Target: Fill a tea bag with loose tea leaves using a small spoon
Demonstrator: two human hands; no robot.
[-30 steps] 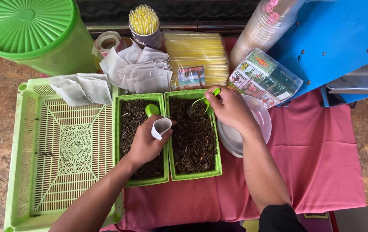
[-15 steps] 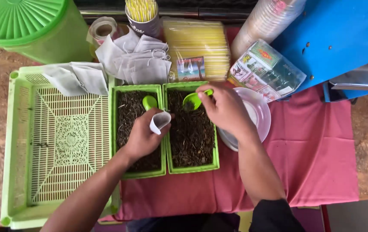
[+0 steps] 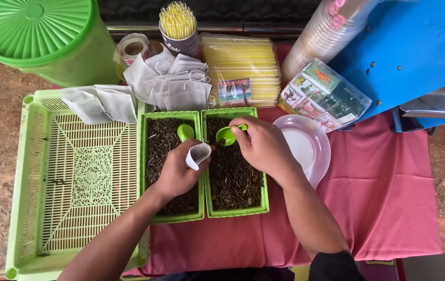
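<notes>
While the left hand [image 3: 175, 174] pinches a small white paper bag [image 3: 198, 155] open-mouthed above the seam between the two green trays, the right hand [image 3: 266, 145] holds a green scoop [image 3: 227, 136] by its short handle, its bowl just at the bag's two o'clock. Both grips are closed: the left on the bag, the right on the scoop. The bag looks feather-light and limp, easy to crush or tear, so it is best held as it is now, by the side walls just under the rim, with gentle pressure that keeps the mouth round. The scoop is stiff plastic and light; holding the handle end keeps fingers clear of the bowl. Dark dried leaves fill the left tray [image 3: 147, 171] and the right tray [image 3: 264, 205]; they look dry, loose and crumbly, prone to spilling off a tilted scoop. A second green scoop [image 3: 185, 131] rests in the left tray. At eleven o'clock lies a heap of empty bags [image 3: 173, 86], and at three o'clock a white plate [image 3: 316, 148] sits on the pink cloth [image 3: 383, 208] over the worktop.
</notes>
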